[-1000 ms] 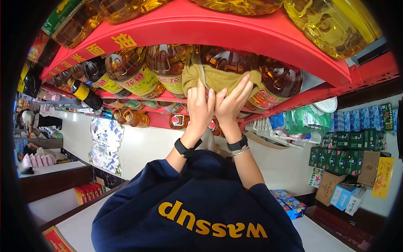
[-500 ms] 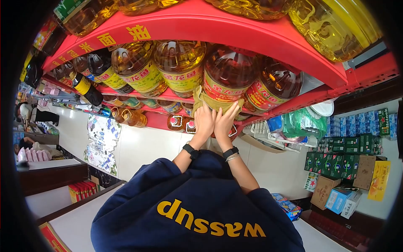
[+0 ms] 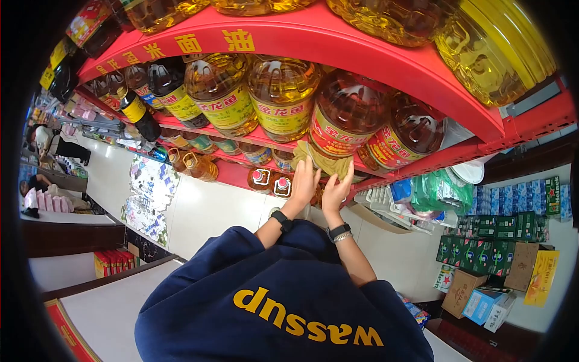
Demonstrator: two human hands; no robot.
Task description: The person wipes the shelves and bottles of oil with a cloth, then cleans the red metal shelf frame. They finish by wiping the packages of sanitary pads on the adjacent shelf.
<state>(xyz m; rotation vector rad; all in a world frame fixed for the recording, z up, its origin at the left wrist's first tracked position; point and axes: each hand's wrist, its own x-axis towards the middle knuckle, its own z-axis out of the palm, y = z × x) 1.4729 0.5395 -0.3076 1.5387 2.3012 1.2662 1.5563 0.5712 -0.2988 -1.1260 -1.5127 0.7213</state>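
Observation:
A folded olive-green cloth point(image 3: 325, 160) lies against the red shelf edge, just below a large oil bottle point(image 3: 345, 117) with a red and yellow label. My left hand point(image 3: 303, 186) holds the cloth's left part, fingers pointing up. On its right part is my right hand point(image 3: 336, 190), its fingers gripping the cloth's edge. A small gap separates the two hands. To the left stands an oil bottle with a yellow-green label point(image 3: 281, 99); to the right, a darker bottle with a red label point(image 3: 405, 133).
The red shelf board point(image 3: 338, 42) arches above, with more big oil bottles on it. Small bottles with red caps point(image 3: 282, 184) stand on a lower level. At right are a green plastic bag point(image 3: 440, 190) and stacked drink cartons point(image 3: 473, 252). A white counter point(image 3: 114, 308) is at lower left.
My hands have drawn apart and lower on the cloth, which has slid down off the bottle's label toward the shelf edge. The whole view has shifted slightly, with the shelf moving right.

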